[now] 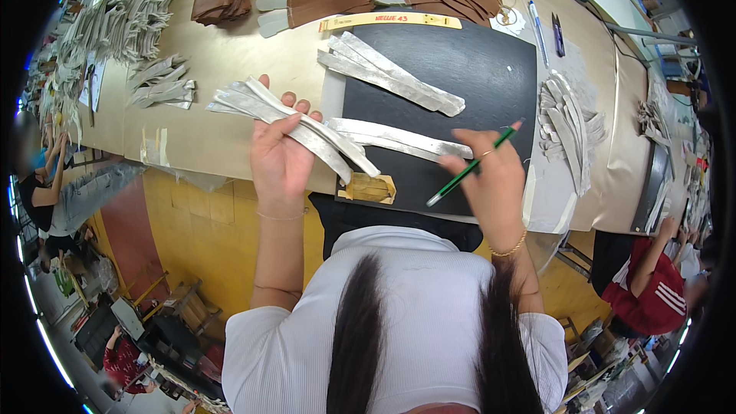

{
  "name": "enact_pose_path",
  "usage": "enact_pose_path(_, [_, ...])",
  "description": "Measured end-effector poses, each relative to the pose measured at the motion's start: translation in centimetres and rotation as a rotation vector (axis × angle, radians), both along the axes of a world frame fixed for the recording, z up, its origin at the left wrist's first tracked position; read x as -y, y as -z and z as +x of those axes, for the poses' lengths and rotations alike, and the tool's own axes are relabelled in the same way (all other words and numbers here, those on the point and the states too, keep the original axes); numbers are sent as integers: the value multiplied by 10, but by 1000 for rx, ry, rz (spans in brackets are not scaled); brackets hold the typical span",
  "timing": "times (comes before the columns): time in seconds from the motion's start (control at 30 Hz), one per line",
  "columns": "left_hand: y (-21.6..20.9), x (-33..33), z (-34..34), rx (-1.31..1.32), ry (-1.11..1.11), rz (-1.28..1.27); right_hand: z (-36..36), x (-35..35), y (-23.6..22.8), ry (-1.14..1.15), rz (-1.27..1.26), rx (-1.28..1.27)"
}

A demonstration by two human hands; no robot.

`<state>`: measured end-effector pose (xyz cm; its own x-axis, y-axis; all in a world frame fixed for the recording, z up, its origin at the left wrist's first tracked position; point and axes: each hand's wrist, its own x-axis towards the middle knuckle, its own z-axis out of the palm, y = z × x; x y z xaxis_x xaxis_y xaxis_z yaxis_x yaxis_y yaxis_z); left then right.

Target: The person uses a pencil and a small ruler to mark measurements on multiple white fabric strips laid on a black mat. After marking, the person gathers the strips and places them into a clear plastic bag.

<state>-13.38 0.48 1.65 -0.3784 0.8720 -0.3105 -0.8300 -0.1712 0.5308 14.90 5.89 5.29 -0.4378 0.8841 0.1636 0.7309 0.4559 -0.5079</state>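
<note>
My left hand (277,161) is closed round a fanned bundle of long, pale silvery strips (249,101), their near ends reaching over the board's left edge. In my right hand (494,188) a slim green pen (460,181) lies slanted between the fingers, its pale end toward the lower left. The fingertips of that hand are at the right end of a pale strip (399,138) lying on the black board (483,54). Further back on the board rests another group of pale strips (391,77). A piece of yellowish tape (368,188) sits at the board's near left corner.
A yellow printed ruler-like template (391,21) lies along the board's far edge, brown strips (333,1) behind it. Pale strip piles stand right (563,126), left (162,84) and far left (126,19). Two pens (539,31) lie at back right. Co-workers are at both sides.
</note>
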Motion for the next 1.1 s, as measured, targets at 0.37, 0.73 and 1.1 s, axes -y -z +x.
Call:
enact_pose_path(0.37, [-2, 1, 23, -96, 71, -75, -34, -3, 0, -69, -521, -454])
enact_pose_path(0.73, [0, 5, -5, 12, -25, 27, -8, -12, 11, -104, 68, -189])
enact_pose_path(1.1, [-14, -5, 33, -316, -14, 52, -68, 7, 13, -145, -300, -451])
